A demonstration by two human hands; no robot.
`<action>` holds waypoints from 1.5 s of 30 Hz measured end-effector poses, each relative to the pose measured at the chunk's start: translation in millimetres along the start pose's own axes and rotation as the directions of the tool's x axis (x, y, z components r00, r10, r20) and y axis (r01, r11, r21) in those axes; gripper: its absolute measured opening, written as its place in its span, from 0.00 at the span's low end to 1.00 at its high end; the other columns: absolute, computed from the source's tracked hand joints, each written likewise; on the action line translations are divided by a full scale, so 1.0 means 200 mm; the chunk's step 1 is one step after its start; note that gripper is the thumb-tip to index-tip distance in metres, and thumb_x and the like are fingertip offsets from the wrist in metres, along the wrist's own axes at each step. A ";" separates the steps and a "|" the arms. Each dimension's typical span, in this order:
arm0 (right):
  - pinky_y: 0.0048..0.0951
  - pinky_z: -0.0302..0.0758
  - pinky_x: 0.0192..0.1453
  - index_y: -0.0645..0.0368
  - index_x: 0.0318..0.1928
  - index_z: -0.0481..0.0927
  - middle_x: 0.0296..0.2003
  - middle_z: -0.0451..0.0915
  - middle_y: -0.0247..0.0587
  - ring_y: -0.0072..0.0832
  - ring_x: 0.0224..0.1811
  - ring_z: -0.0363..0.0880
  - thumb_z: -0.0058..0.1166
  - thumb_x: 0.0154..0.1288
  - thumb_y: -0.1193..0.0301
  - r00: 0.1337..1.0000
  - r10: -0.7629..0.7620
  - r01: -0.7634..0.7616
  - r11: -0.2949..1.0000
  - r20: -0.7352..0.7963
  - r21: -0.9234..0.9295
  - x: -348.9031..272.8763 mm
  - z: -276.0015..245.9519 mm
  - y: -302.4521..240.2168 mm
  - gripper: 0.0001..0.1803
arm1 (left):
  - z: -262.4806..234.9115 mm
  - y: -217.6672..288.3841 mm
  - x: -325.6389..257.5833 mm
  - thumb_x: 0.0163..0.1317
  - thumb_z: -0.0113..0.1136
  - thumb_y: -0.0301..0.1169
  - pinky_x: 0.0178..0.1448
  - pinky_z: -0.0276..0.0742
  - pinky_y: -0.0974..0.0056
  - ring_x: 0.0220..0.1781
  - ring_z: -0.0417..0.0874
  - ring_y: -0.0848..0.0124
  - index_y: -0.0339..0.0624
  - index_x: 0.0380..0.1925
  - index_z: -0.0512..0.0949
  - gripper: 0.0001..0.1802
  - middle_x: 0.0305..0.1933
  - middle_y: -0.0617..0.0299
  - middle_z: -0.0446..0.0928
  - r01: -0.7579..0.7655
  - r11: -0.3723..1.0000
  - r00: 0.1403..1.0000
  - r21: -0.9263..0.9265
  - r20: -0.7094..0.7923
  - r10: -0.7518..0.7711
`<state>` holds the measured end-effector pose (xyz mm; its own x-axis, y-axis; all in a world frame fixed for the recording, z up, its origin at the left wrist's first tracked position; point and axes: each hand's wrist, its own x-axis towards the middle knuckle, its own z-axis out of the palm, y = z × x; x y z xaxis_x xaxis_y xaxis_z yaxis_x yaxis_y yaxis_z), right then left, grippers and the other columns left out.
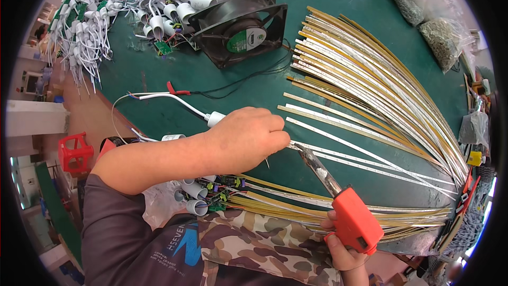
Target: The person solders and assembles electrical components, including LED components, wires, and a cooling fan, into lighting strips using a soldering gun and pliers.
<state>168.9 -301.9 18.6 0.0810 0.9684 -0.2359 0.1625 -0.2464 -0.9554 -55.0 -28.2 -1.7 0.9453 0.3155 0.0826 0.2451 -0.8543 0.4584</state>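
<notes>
My left hand [248, 136] rests on the green table, fingers pinched on the near end of a thin white strip [370, 154] and on a white capsule part with a white cable [174, 98]. My right hand [344, 254] grips the red handle of a soldering iron [353, 221]. Its metal tip [304, 153] touches the strip right at my left fingertips. More strips fan out to the right.
A large fan of white and yellow strips [381, 74] covers the right side. A black square cooling fan [241, 26] stands at the back. White capsule parts with small green boards [174, 5] are heaped at back left; a few more lie near my body [196, 196]. Clear bags [434, 16] sit far right.
</notes>
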 end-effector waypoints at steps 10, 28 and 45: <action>0.34 0.79 0.54 0.66 0.63 0.71 0.54 0.79 0.46 0.33 0.50 0.82 0.56 0.61 0.75 0.997 -0.048 0.050 0.997 0.053 -0.056 0.04 0.00 -0.03 0.28 | 0.01 -0.01 -0.02 0.53 0.61 0.26 0.44 0.76 0.58 0.38 0.78 0.61 0.43 0.34 0.80 0.08 0.33 0.62 0.73 -0.042 0.999 0.999 -0.014 -0.010 0.042; 0.29 0.81 0.42 0.69 0.51 0.80 0.34 0.84 0.43 0.34 0.34 0.85 0.59 0.50 0.80 0.990 -0.127 0.118 0.983 -0.060 -0.141 0.11 0.07 -0.05 0.23 | 0.00 -0.03 0.00 0.53 0.61 0.26 0.45 0.76 0.58 0.38 0.78 0.61 0.42 0.35 0.81 0.08 0.33 0.62 0.74 -0.047 0.998 0.999 -0.036 0.024 0.048; 0.33 0.81 0.40 0.65 0.49 0.81 0.36 0.84 0.41 0.41 0.35 0.85 0.62 0.49 0.76 0.987 -0.156 0.137 0.922 -0.025 -0.362 0.06 0.05 -0.02 0.22 | 0.00 -0.03 0.00 0.54 0.61 0.26 0.46 0.76 0.57 0.39 0.79 0.60 0.43 0.34 0.81 0.07 0.33 0.62 0.74 -0.031 0.998 0.999 -0.052 0.036 0.033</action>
<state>159.1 -288.3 17.5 0.0792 0.9937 -0.0793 0.5170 -0.1090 -0.8490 -57.0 -24.0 -4.7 0.9600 0.2724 0.0653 0.2045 -0.8408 0.5012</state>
